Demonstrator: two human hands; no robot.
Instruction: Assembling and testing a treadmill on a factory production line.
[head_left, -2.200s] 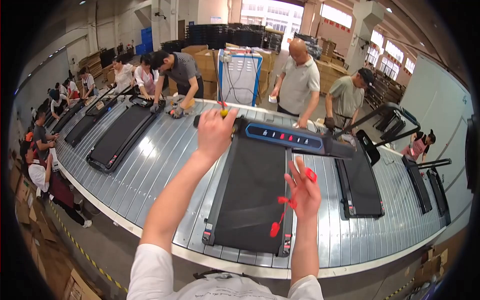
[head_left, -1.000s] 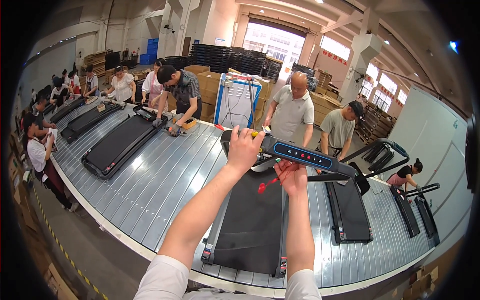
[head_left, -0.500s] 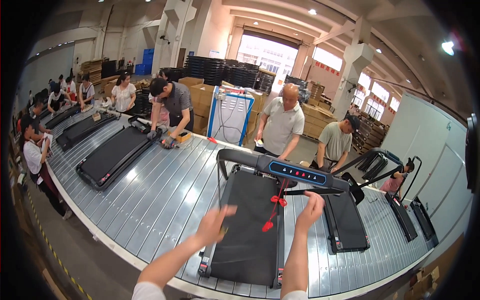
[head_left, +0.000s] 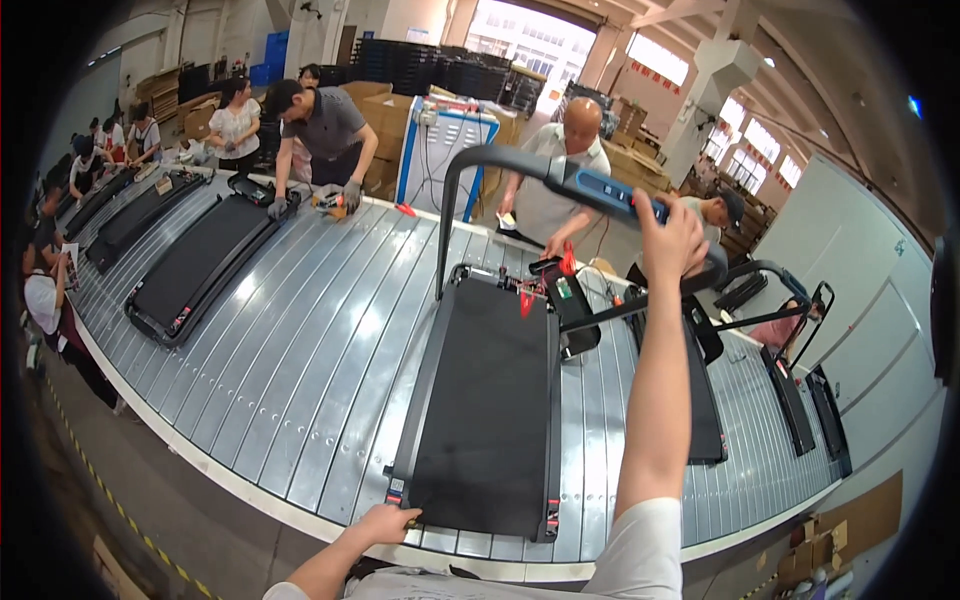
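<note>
At the near edge of the long ribbed metal tabletop (head_left: 300, 330), the left hand (head_left: 388, 522) rests with its fingers curled on the near left corner of the treadmill (head_left: 490, 400), at the end of its black belt. The treadmill lies lengthwise, pointing away from the person, with red tags near its far end. The right arm stretches up and away, and the right hand (head_left: 672, 243) is closed around the raised handlebar (head_left: 590, 190), gripping it at the right end of the blue console panel. The handlebar stands up on its grey upright post above the treadmill's far end. Just to the right lies another treadmill (head_left: 700, 400), and a further one (head_left: 200, 265) lies well apart on the left. Beyond the tabletop, several workers (head_left: 325, 130) bend over it, with a blue-framed cart (head_left: 440, 150) and stacked cardboard boxes (head_left: 375, 100) behind them.
</note>
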